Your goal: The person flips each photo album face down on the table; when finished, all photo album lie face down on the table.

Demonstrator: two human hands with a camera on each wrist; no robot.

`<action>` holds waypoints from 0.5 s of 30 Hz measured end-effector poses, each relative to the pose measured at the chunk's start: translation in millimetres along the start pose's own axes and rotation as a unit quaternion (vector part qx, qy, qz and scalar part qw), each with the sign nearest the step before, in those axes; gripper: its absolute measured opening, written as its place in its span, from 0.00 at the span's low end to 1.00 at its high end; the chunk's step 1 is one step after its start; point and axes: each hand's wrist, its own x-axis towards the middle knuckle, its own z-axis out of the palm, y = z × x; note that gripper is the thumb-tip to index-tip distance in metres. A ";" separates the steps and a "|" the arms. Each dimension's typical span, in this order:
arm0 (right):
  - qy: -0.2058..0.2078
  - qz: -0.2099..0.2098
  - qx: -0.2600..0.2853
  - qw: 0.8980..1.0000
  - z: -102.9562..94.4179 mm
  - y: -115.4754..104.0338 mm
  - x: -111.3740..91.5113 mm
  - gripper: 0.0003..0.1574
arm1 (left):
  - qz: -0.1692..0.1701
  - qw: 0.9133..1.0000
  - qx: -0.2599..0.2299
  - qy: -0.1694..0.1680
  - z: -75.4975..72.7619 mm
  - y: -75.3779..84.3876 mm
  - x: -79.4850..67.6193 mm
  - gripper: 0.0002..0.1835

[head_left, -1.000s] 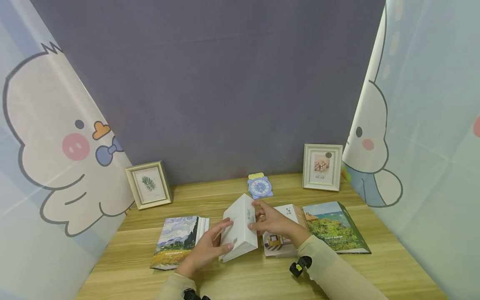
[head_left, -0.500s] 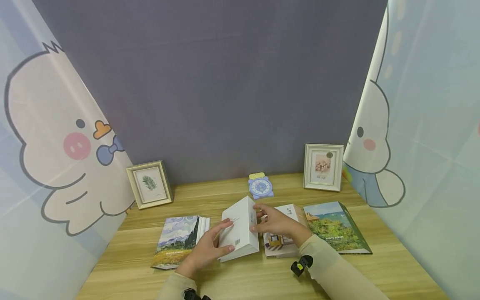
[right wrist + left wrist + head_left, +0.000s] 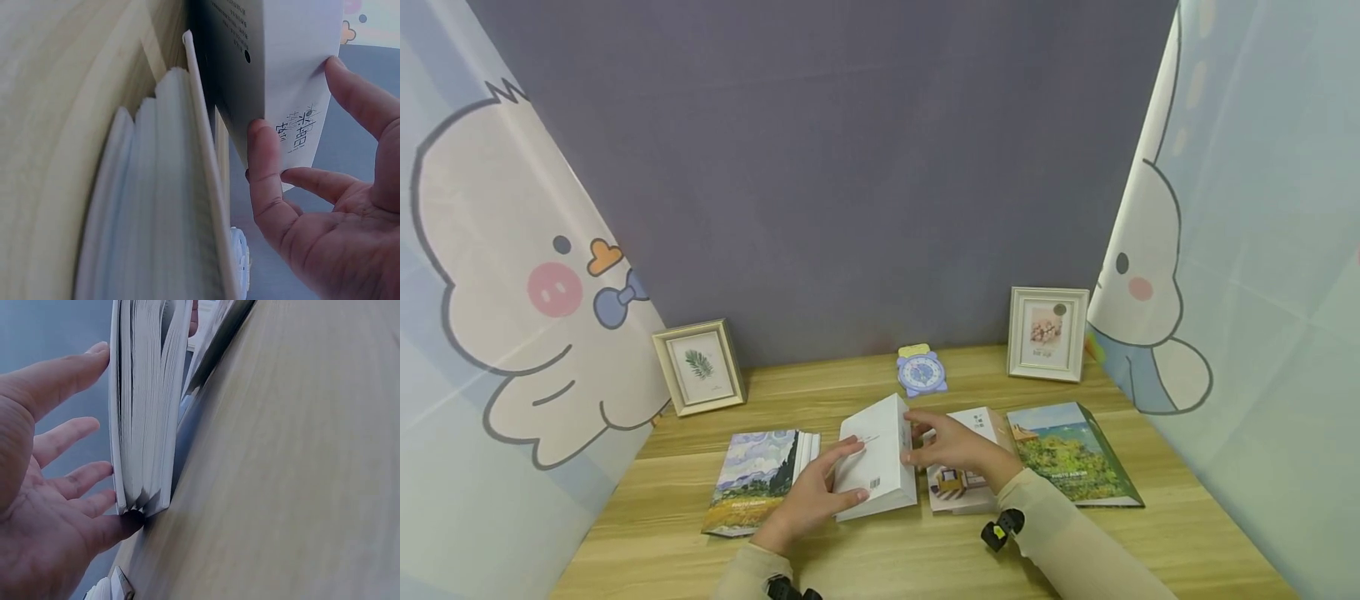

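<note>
A thick white photo album (image 3: 872,454) with a barcode on its cover is held tilted over the middle of the table, its spine towards the right. My left hand (image 3: 812,497) holds its left side, thumb and fingertips on the cover; in the left wrist view one finger (image 3: 122,528) reaches under the page edges. My right hand (image 3: 951,446) grips the lettered spine (image 3: 297,119) with spread fingers and thumb. Just right of it, partly under my right hand, lies another white album (image 3: 973,496) with a yellow vehicle picture.
A landscape photo album (image 3: 752,479) lies at left, a green one (image 3: 1071,462) at right. Behind stand two picture frames (image 3: 700,367) (image 3: 1047,333), with a blue clock-shaped piece (image 3: 922,373) between them. Dark and printed curtains surround the wooden table (image 3: 1180,533).
The white album has tipped slightly, its upper corner lower and its barcode cover turned more into view. Both hands keep their hold and have barely moved.
</note>
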 end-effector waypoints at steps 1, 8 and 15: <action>0.000 0.000 0.001 1.000 0.1 0.4 0.2 0.54 | -0.001 1.000 0.003 0.001 -0.1 0.2 0.2 0.40; -0.005 0.015 0.002 1.000 5.3 3.7 3.3 0.52 | -0.007 1.000 0.026 0.013 -3.1 0.2 -1.7 0.40; -0.012 0.025 0.003 1.000 9.3 4.2 3.2 0.53 | -0.015 1.000 0.027 0.004 -5.5 0.6 -2.8 0.41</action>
